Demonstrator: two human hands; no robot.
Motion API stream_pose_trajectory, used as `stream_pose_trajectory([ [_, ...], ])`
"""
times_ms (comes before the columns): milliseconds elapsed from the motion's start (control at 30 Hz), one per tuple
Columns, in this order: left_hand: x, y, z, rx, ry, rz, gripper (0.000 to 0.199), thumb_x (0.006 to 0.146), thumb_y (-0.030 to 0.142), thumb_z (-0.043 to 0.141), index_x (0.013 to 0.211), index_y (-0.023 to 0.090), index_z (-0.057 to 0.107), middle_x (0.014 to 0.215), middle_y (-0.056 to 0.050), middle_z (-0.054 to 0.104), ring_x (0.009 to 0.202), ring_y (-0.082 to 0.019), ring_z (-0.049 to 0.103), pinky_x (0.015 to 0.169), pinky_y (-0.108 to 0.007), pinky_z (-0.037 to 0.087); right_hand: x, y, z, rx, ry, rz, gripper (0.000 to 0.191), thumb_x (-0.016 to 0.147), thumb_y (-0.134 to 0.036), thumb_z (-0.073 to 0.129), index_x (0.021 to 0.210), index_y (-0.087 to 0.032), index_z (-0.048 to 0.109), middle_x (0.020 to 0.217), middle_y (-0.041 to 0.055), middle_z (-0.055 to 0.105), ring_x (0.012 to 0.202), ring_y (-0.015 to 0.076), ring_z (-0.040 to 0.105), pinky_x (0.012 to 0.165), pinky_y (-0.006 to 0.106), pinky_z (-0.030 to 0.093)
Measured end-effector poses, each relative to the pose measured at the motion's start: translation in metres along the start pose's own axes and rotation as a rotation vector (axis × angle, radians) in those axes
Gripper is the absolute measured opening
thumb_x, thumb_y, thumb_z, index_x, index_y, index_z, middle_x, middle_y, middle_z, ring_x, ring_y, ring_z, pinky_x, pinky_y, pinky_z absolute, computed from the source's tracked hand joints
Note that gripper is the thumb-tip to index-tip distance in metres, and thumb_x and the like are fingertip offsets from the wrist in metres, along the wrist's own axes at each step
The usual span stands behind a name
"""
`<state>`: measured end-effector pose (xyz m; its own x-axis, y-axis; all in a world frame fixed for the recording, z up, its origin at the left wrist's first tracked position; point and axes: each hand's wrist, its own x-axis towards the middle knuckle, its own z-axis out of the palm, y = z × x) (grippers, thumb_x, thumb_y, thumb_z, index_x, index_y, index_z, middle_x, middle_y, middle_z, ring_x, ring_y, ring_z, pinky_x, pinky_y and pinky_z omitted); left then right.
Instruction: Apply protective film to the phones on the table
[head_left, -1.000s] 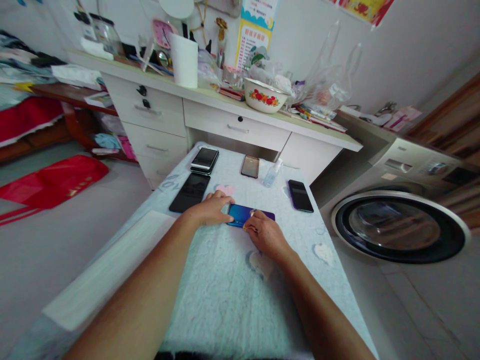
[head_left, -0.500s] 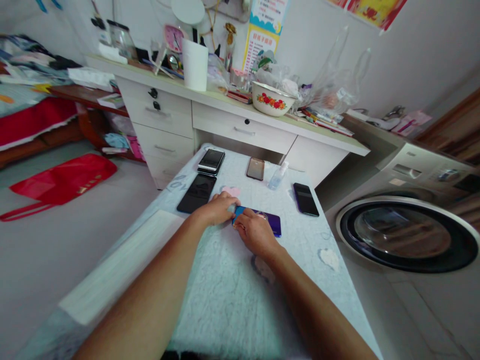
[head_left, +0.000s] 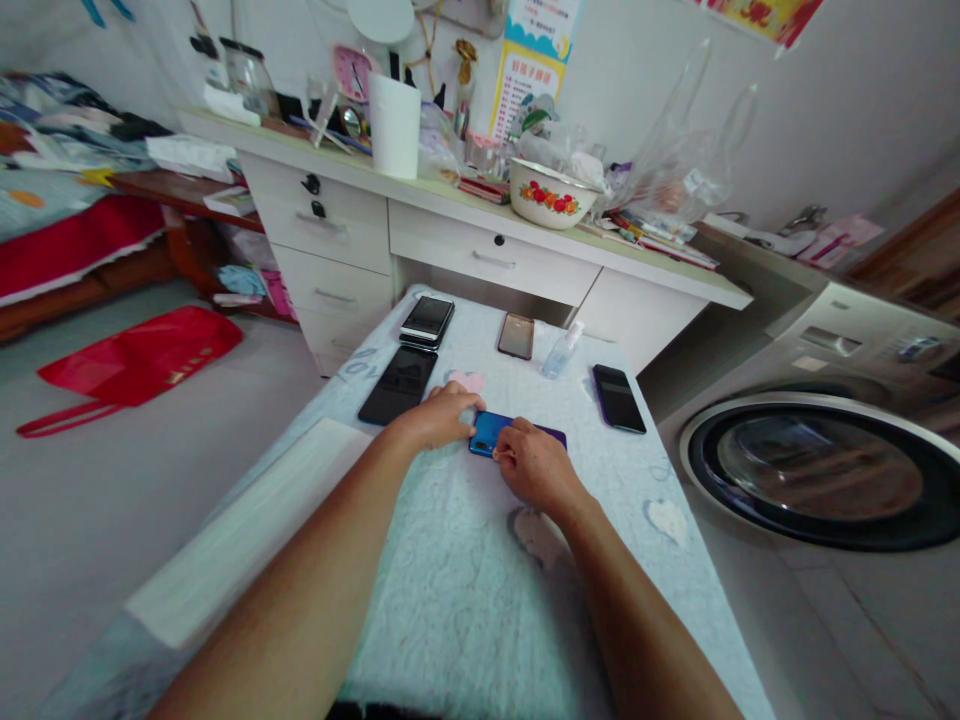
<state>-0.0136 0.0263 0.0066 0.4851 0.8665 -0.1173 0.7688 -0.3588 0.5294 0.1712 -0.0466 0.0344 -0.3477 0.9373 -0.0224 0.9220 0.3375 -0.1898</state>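
A blue-purple smartphone (head_left: 487, 428) lies back side up on the cloth-covered table, its camera corner toward the left. My left hand (head_left: 445, 416) grips the phone's left end between thumb and fingers. Across the phone's middle sits my right hand (head_left: 537, 464), fingers bunched and pressed to its back. Something small and pale shows at those fingertips, too hidden to name. Left of my hands lies a dark phone (head_left: 398, 385), screen up, with a stack of phones (head_left: 427, 318) behind it.
Farther back are a brown phone case (head_left: 516, 336) and a clear spray bottle (head_left: 562, 350). Another phone (head_left: 619, 398) lies near the right edge. A white strip (head_left: 247, 530) runs along the left side. Beyond stand a desk (head_left: 495, 258) and a washing machine (head_left: 825, 400).
My right hand has slid rightward along the phone's back, uncovering more of its camera end. My left hand stays at the left end. The whole view has shifted slightly.
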Motion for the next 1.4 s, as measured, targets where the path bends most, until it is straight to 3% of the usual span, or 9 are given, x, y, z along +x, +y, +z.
stream_pose_trajectory([
  [167, 0.001, -0.002, 0.002, 0.001, 0.009, 0.005, 0.043, 0.074, 0.029, 0.06, 0.117, 0.029, 0.06, 0.122, -0.005, 0.05, 0.119, -0.025, 0.046, 0.103, -0.035, 0.037, -0.001, 0.001, -0.002, -0.007, -0.025, -0.001, 0.017, 0.088, -0.02, 0.048, 0.09, -0.021, 0.065, 0.097, 0.0037, 0.062, 0.078, 0.0141, 0.058, 0.066, 0.024, 0.036],
  [667, -0.002, 0.002, -0.001, 0.003, 0.006, -0.011, 0.042, 0.075, 0.029, 0.058, 0.117, 0.029, 0.059, 0.124, -0.005, 0.05, 0.119, -0.025, 0.046, 0.103, -0.035, 0.037, 0.008, -0.028, 0.017, -0.005, 0.066, -0.046, 0.018, 0.094, -0.025, 0.045, 0.099, -0.021, 0.062, 0.1, 0.0051, 0.061, 0.081, 0.0161, 0.058, 0.064, 0.024, 0.037],
  [1133, -0.001, 0.001, -0.001, -0.004, -0.002, -0.014, 0.044, 0.074, 0.029, 0.06, 0.118, 0.029, 0.059, 0.123, -0.005, 0.049, 0.119, -0.025, 0.045, 0.105, -0.035, 0.036, -0.007, 0.004, -0.007, -0.015, -0.027, 0.047, 0.015, 0.089, -0.021, 0.049, 0.088, -0.02, 0.064, 0.096, 0.0038, 0.062, 0.079, 0.0143, 0.059, 0.066, 0.025, 0.036],
  [1400, 0.001, -0.004, 0.002, -0.005, 0.006, 0.001, 0.042, 0.073, 0.03, 0.06, 0.116, 0.03, 0.059, 0.122, -0.004, 0.049, 0.119, -0.025, 0.045, 0.103, -0.036, 0.038, -0.003, -0.002, 0.0, -0.021, -0.001, 0.03, 0.014, 0.089, -0.021, 0.051, 0.09, -0.021, 0.064, 0.097, 0.0036, 0.062, 0.079, 0.0141, 0.059, 0.065, 0.024, 0.036],
])
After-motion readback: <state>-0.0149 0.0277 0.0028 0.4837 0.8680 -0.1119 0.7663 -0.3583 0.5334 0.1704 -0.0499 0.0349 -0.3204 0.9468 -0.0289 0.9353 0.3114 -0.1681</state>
